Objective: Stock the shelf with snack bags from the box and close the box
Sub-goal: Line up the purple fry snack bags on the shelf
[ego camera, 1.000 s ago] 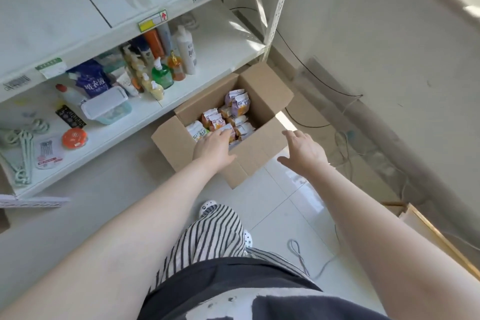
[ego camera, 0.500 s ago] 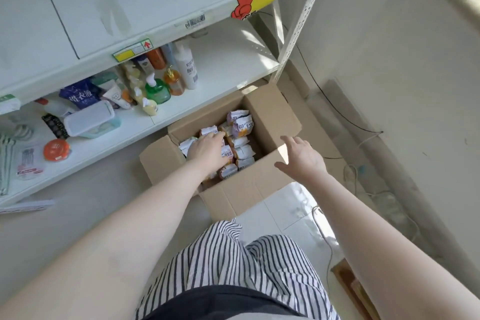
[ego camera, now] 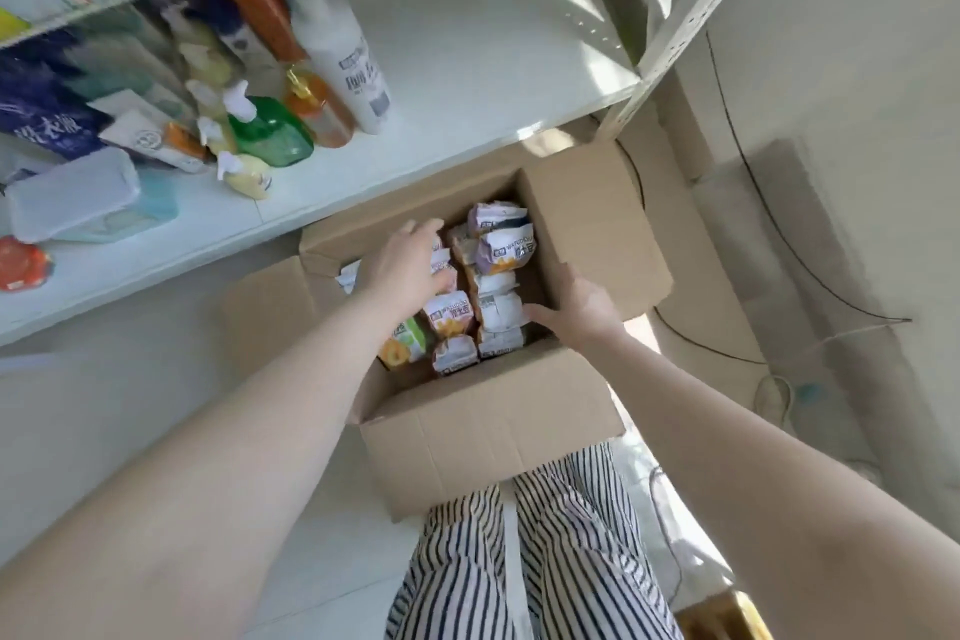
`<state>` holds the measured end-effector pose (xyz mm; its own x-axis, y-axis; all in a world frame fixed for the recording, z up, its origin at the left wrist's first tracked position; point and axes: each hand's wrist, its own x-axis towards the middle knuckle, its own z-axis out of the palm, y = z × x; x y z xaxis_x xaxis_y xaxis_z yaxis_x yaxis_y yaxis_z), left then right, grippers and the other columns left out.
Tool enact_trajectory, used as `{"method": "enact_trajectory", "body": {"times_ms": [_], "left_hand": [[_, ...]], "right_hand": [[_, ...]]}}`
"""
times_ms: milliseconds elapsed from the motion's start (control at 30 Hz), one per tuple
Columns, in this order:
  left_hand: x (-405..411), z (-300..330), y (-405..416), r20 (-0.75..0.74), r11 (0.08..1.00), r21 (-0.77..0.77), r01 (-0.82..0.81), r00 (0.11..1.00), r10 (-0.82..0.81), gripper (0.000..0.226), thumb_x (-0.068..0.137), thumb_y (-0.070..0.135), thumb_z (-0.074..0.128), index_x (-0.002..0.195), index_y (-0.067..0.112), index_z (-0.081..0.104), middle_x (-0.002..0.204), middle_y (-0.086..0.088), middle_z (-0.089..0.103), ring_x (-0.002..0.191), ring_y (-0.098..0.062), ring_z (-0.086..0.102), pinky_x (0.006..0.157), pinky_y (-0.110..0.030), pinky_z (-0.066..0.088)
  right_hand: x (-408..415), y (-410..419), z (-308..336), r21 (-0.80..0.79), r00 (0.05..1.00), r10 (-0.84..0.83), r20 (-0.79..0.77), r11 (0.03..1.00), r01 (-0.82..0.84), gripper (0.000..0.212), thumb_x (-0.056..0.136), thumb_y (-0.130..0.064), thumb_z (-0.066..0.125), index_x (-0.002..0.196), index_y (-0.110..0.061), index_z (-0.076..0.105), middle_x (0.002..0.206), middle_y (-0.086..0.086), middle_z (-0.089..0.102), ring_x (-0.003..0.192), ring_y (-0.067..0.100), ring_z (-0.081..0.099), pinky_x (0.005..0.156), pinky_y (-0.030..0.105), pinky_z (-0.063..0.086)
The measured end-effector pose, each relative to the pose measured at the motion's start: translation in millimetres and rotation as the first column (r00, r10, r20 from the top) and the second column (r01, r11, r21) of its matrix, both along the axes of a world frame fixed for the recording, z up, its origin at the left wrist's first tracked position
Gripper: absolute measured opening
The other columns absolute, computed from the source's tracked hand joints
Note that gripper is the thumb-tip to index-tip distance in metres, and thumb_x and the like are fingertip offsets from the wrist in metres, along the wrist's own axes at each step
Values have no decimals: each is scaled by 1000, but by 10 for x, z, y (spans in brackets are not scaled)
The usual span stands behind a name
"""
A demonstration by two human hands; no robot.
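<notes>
the cardboard box (ego camera: 493,437) stands open on the floor, just in front of the lowest shelf (ego camera: 467,83), with its flaps turned outward. inside it the snack bags (ego camera: 498,270) are packed close together in rows; most are white with purple or orange print, and one bag with green (ego camera: 408,343) lies at the near left corner.

the left hand (ego camera: 410,265) is inside the box, above the left rows of bags. its fingers (ego camera: 421,230) are spread apart and a little bent, reaching toward the far wall; i cannot tell if they already grip a bag. the right hand (ego camera: 582,307) is at the right side of the box, its fingers pointing left and touching a white bag (ego camera: 498,312) in the right row, and they look loosely apart, not clamped.

on the shelf, to the left, stand a green pump bottle (ego camera: 270,130), an orange bottle (ego camera: 317,107), a tall white bottle (ego camera: 348,62) and a clear plastic container (ego camera: 72,192). the right part of the shelf is bare white. striped trousers (ego camera: 519,561) show below the box.
</notes>
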<state>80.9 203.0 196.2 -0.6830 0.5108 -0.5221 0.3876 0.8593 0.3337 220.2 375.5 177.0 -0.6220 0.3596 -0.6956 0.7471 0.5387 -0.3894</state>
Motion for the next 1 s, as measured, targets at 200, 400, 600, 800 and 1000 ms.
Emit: {"method": "enact_trajectory", "body": {"times_ms": [200,400,600,800,1000], "left_hand": [[-233,-1304,305,-35,998,2,71,997,-71,64,89,36,62,143,15,37,140,-7,43,125,-28,47,96,-42,45],[-365,-2307,666,-66,990,130,49,997,-41,60,87,36,65,139,16,42,143,-4,40,128,-27,43,101,-40,40],[-505,-2706,975,-131,982,165,93,989,-71,52,90,35,61,137,17,45,137,-5,48,124,-29,43,101,-39,37],[-667,-2842,1050,-151,984,115,-135,977,152,25,94,30,57,118,26,65,116,-4,65,109,-28,57,79,-32,41],[-741,-2937,987,-26,918,201,-342,935,354,4,86,26,69,87,23,71,92,1,70,87,-21,64,76,-30,49]], "right_hand": [[-239,-50,-1457,-109,973,-230,-23,968,226,84,85,-40,73,150,-10,30,148,10,44,135,25,43,109,36,37],[-394,-87,-2519,-255,857,-515,15,827,501,89,89,-46,66,155,-7,20,155,11,36,143,25,35,116,36,30],[-497,-59,-2995,-382,657,-753,28,600,704,79,93,-53,55,154,-10,27,153,9,40,142,26,36,117,41,29],[-665,-44,-3149,-552,484,-870,91,360,752,87,75,-61,70,147,-24,39,142,-3,52,128,19,52,109,41,43],[-744,-102,-3274,-585,376,-917,136,232,777,67,86,-36,73,143,-23,41,130,-1,58,94,10,63,100,41,52]]}}
